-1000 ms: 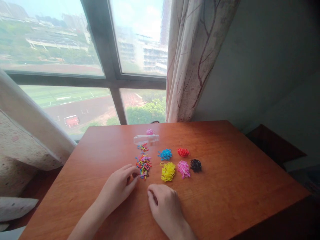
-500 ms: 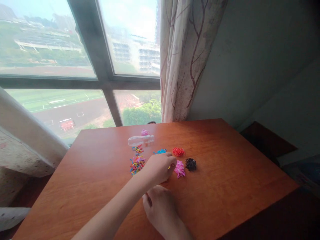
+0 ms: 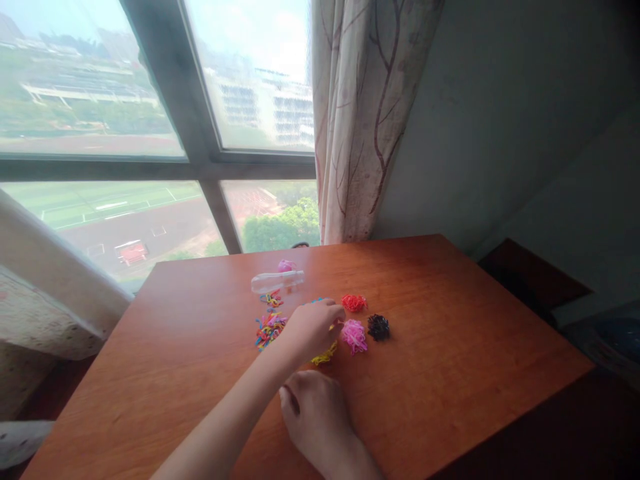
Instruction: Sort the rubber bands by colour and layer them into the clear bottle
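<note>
My left hand [image 3: 316,325] is over the sorted heaps of small rubber bands, its fingers curled in a pinch. A bit of red and yellow shows at the fingertips, seemingly a rubber band. Below it lies the yellow heap [image 3: 325,354]; the pink heap [image 3: 355,336] is just to its right. The blue heap [image 3: 318,301] is mostly covered by this hand. Closer to me, my right hand [image 3: 316,407] rests on the table, closed, its fingertips tucked out of sight. A mixed-colour pile [image 3: 270,330] lies left of my left hand, partly behind the forearm.
Red bands [image 3: 354,303] and black bands [image 3: 379,327] form heaps on the right. A few mixed bands [image 3: 271,299] lie near a clear plastic bottle-like container [image 3: 277,281] and a pink object [image 3: 287,266]. The wooden table [image 3: 450,347] stands against the window and curtain [image 3: 345,133].
My left hand has lifted and drawn back slightly, so the yellow heap beneath it now shows. My right hand stays closed on the table. The view has shifted a little.
</note>
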Demonstrator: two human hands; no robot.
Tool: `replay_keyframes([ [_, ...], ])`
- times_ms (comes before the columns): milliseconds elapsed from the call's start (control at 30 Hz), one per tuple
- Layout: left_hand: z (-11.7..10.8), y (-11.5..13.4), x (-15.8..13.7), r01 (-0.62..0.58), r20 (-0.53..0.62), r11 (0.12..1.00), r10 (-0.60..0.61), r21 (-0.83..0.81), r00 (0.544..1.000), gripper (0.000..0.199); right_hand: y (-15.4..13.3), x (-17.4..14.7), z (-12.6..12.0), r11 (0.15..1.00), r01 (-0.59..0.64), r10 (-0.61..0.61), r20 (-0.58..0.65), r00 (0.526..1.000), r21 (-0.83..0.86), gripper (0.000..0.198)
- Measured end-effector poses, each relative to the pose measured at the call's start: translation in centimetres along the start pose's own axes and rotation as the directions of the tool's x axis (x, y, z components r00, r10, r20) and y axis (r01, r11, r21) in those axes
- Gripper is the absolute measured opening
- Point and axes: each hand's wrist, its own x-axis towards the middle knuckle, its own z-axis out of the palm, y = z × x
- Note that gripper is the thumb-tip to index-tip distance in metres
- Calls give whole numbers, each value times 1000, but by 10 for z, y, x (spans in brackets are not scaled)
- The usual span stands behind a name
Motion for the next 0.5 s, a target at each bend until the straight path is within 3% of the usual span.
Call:
replay_keyframes([
  [167, -15, -28, -40, 104, -59, 994, -105, -24, 993, 18, 0, -2, 2, 998, 23, -22, -23, 1000, 56, 15],
  [300, -24, -59, -79, 240, -140, 966, -251, -92, 958, 19, -1, -2, -1, 997, 22, -20, -29, 999, 79, 16],
  [500, -25, -84, -117, 397, -128, 914, -405, -81, 905, 22, -7, 3, -1, 997, -77, 77, 13, 997, 11, 16],
])
